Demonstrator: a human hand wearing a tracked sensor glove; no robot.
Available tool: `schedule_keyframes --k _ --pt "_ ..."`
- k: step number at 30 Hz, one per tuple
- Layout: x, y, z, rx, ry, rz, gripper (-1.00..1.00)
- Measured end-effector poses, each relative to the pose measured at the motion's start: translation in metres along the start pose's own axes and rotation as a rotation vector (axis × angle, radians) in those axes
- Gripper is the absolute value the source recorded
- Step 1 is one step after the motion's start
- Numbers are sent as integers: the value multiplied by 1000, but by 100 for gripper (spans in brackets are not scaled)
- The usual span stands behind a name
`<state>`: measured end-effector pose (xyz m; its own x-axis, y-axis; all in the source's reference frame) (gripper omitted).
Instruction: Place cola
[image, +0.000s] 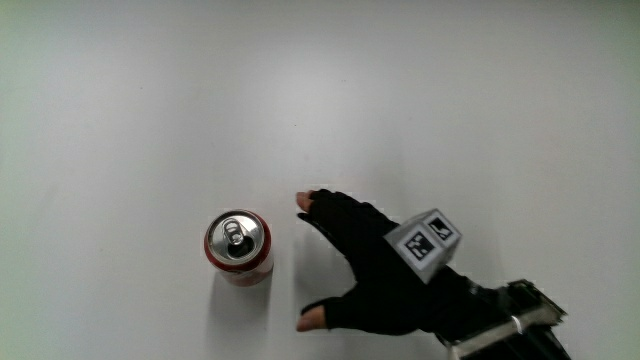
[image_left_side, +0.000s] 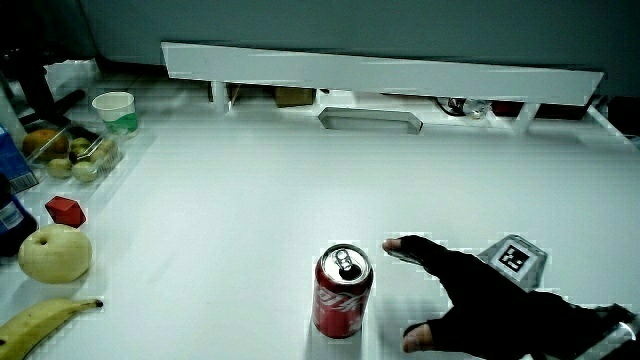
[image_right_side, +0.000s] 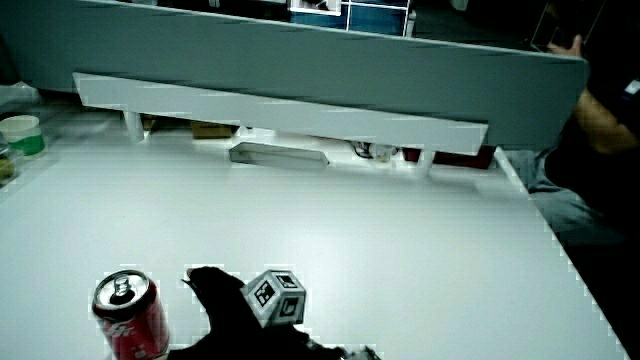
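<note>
A red cola can (image: 238, 247) stands upright on the white table (image: 320, 90), its silver top and pull tab facing up. It shows in both side views, as the cola can (image_left_side: 342, 292) and the cola can (image_right_side: 131, 317). The gloved hand (image: 372, 265) lies beside the can, a short gap apart, with its fingers (image: 304, 202) spread toward the can and holding nothing. In a side view the hand (image_left_side: 470, 300) rests low on the table; the patterned cube (image_right_side: 275, 297) sits on its back.
At the table's edge in a side view lie a banana (image_left_side: 45, 322), an apple (image_left_side: 55, 252), a small red block (image_left_side: 65, 210), a tray of fruit (image_left_side: 70, 152) and a paper cup (image_left_side: 115, 110). A low white partition (image_left_side: 380, 68) runs along the table.
</note>
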<state>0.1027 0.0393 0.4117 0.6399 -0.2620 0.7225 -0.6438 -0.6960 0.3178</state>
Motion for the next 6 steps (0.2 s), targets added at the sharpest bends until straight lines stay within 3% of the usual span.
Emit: schedule_keyframes --k 1,5,6 --pt "2 -6 3 -7 6 -27 -100" --pt "4 -28 21 58 -69 159 -100" --pt "4 -33 25 60 -75 166 -100"
